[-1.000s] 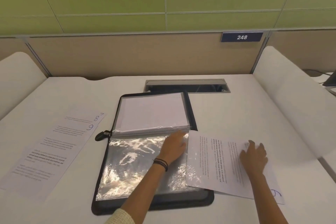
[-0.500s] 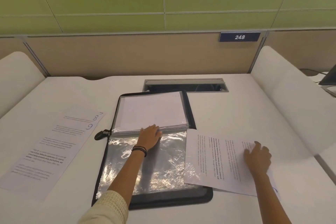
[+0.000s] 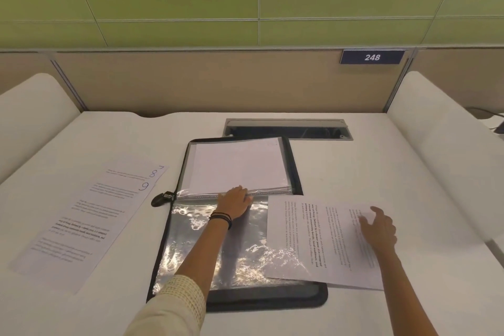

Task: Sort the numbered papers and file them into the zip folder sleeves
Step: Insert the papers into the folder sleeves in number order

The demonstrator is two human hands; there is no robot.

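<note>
- white table point(image 3: 354, 166), tan partition point(image 3: 218, 82) w/ 248 tag point(image 3: 372, 57)
- numbered papers point(image 3: 90, 215) left of open zip folder point(image 3: 272, 300)
- left hand point(image 3: 234, 203) flat on sleeve point(image 3: 191, 226), right hand point(image 3: 377, 229) flat on sheet point(image 3: 313, 240)

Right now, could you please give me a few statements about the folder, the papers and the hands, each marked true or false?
1. The left hand rests on the zip folder. True.
2. The zip folder is zipped closed. False: it lies open on the desk.
3. The right hand holds a pen. False: it lies on a printed sheet, holding nothing.
4. The paper stack left of the zip folder shows handwritten 7, 8 and 9. True.
5. The far sleeve holds white paper. True.
</note>
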